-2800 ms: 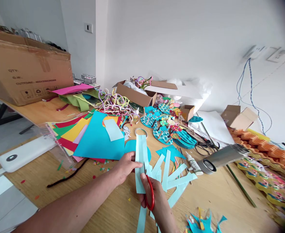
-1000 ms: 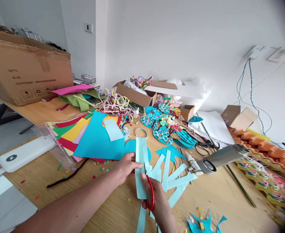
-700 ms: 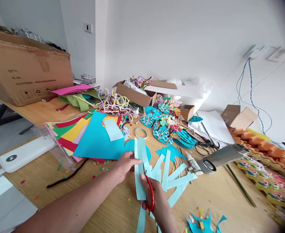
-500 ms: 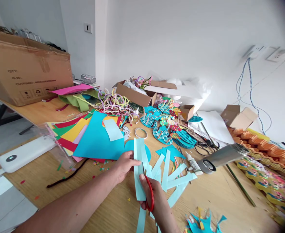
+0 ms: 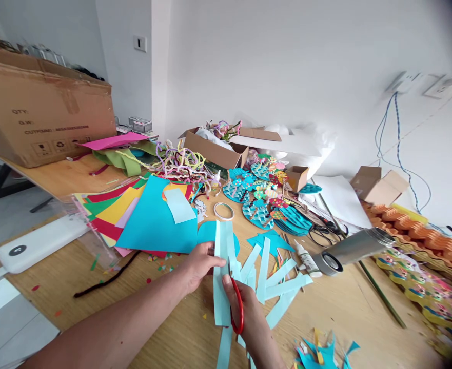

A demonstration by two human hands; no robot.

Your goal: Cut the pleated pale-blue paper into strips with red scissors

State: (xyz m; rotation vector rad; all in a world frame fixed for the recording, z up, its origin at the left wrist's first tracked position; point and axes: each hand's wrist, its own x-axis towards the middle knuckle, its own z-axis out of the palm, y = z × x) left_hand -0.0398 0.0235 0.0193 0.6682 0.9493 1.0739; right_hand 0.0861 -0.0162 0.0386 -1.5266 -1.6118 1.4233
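My left hand (image 5: 203, 265) pinches a light blue paper piece (image 5: 221, 294) that stands upright, thumb in front. In my right hand (image 5: 249, 310) are scissors (image 5: 237, 306) with red handles, their blades in the paper along a lengthwise cut. Several cut light blue strips (image 5: 263, 270) lie fanned on the table just right of and beneath my hands. Behind my left hand lies a bright blue sheet (image 5: 160, 220) with a small light blue rectangle (image 5: 180, 205) on top. A roll of tape (image 5: 223, 211) lies beyond the paper.
A glue bottle (image 5: 306, 260) and a steel flask (image 5: 354, 248) lie to the right. Blue scraps (image 5: 323, 353) are at the front right. A white device (image 5: 43, 241) is on the left. Decorated blue discs (image 5: 258, 212) and a cardboard box (image 5: 44, 113) stand further back.
The light blue paper has shifted slightly down and right in my left hand. The scissors' handles have tilted a little, with the blades still in the cut.
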